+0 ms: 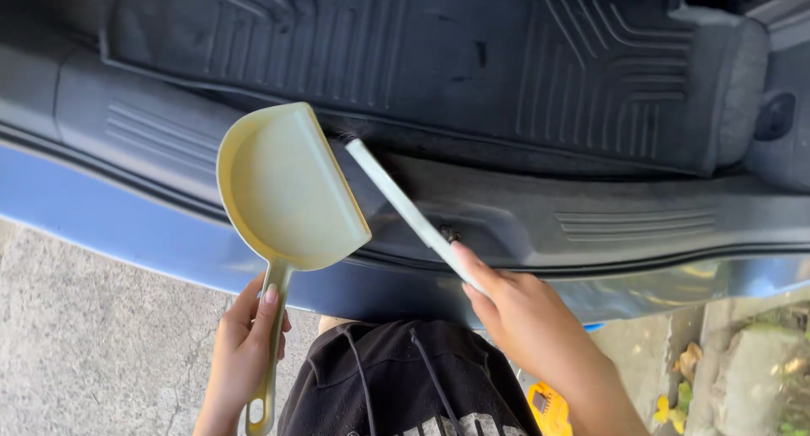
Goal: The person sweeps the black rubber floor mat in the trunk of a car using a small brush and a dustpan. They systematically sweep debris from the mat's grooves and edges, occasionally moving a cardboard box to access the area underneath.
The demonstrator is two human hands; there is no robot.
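My left hand (pixel 245 343) grips the long handle of a pale yellow-green dustpan (pixel 287 187), which is held up against the dark door sill (pixel 641 225) of a blue car. My right hand (pixel 523 314) holds the white handle of a small hand brush (pixel 405 204). The brush slants up to the left, and its dark bristle end meets the edge of the black rubber floor mat (pixel 472 65), just right of the dustpan's flat open side. The pan's inside looks bare.
The blue car body (pixel 110 225) runs below the sill. Grey concrete ground (pixel 93 343) lies at lower left. Stones and yellow fallen leaves (pixel 683 402) sit at lower right. A small yellow object (pixel 547 406) shows near my black shorts (pixel 396 385).
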